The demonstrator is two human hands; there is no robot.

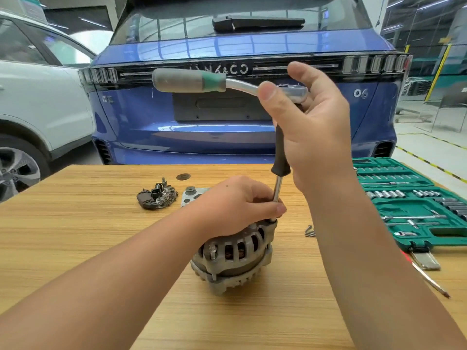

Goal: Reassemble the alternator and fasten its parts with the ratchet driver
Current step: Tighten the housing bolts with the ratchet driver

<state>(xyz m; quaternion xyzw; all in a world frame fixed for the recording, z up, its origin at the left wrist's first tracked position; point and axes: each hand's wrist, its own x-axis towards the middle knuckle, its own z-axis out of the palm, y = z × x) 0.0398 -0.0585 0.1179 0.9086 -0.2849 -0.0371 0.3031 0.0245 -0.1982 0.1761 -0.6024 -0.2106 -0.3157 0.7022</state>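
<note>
Alternator: the alternator (235,258) stands near the middle of the worktop (75,248), directly in front of you, closer to the near edge than the far one.
Left hand: your left hand (235,205) lies curled over the top of the alternator and pinches the lower end of the shaft where it meets the housing.
Right hand: your right hand (310,117) is raised above it, thumb and fingers curled round the head of the ratchet driver (202,80).
Key relation: the black-sleeved extension shaft (279,178) runs almost straight down from your right hand to a fastener at the alternator's upper right rim. The handle lies level, pointing left, away from your right hand.
Swing room: the handle sits high above everything on the worktop, so its sweep looks unobstructed.
Surroundings: a dark loose part (156,197) lies towards the far edge. Loose screws (309,231) sit just right of the alternator. An open green socket case (414,203) fills the right edge.
</note>
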